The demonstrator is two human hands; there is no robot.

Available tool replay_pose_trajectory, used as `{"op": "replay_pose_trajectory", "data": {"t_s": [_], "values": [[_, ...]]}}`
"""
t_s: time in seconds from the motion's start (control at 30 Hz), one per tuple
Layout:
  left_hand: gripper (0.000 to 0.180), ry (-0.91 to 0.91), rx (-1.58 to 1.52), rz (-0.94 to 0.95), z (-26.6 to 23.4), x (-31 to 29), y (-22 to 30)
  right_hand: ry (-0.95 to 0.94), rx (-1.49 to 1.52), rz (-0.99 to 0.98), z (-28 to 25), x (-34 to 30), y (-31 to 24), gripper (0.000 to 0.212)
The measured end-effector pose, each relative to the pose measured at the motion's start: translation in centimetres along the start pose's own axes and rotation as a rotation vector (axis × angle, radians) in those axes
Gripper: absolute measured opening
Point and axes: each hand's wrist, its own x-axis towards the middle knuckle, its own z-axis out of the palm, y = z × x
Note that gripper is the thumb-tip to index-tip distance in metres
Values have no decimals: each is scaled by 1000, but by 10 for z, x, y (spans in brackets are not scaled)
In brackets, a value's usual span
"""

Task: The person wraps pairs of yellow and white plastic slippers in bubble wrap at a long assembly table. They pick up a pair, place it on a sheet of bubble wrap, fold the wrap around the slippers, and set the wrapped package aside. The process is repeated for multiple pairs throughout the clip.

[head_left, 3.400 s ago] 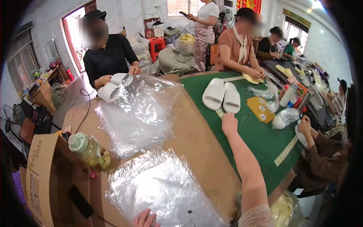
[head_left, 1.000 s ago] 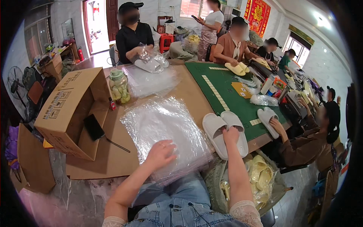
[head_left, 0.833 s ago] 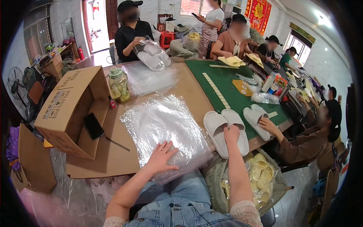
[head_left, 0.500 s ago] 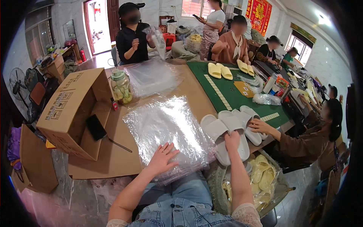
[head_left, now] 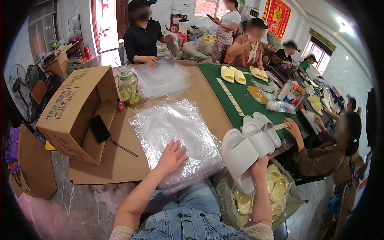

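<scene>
My left hand (head_left: 172, 157) lies with fingers spread on a stack of clear plastic bags (head_left: 176, 124) at the table's front edge. To its right, my right hand (head_left: 259, 169) grips a pair of white slippers (head_left: 240, 155), tilted up near the table edge. The thumb and part of the palm show at the slippers' right side; the other fingers are hidden behind them. Further white slippers (head_left: 272, 129) stand just behind, on the green mat.
An open cardboard box (head_left: 72, 138) with a black phone (head_left: 99, 129) stands left, beside a glass jar (head_left: 128, 86). Yellow slippers (head_left: 233, 75) rest on the green mat (head_left: 224, 96). A sack (head_left: 294, 196) of bagged yellow slippers stands below. A co-worker's hand (head_left: 293, 129) is close on the right.
My right hand has lifted the white slippers and brought them toward me, tilting them. My left hand stays on the bags. The co-worker's hand at right has drawn away from the slippers.
</scene>
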Motion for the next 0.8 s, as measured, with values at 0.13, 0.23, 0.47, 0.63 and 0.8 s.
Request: {"op": "replay_pose_trajectory", "data": {"t_s": [0.13,0.23,0.47,0.63,0.8], "values": [[74,-54,99,51,-23,-9,18,-22,133,127,10,-20,-26,33],[81,-176,74,125,-25,-26,26,-173,64,60,8,-18,-34,41],[50,-120,6,112,-5,-34,12,-130,170,150,17,-29,-19,38],[48,-126,-83,2,-8,-25,9,-132,173,188,14,-28,-14,34],[60,-109,218,46,-23,-31,33,-115,127,138,11,-28,-16,33]]}}
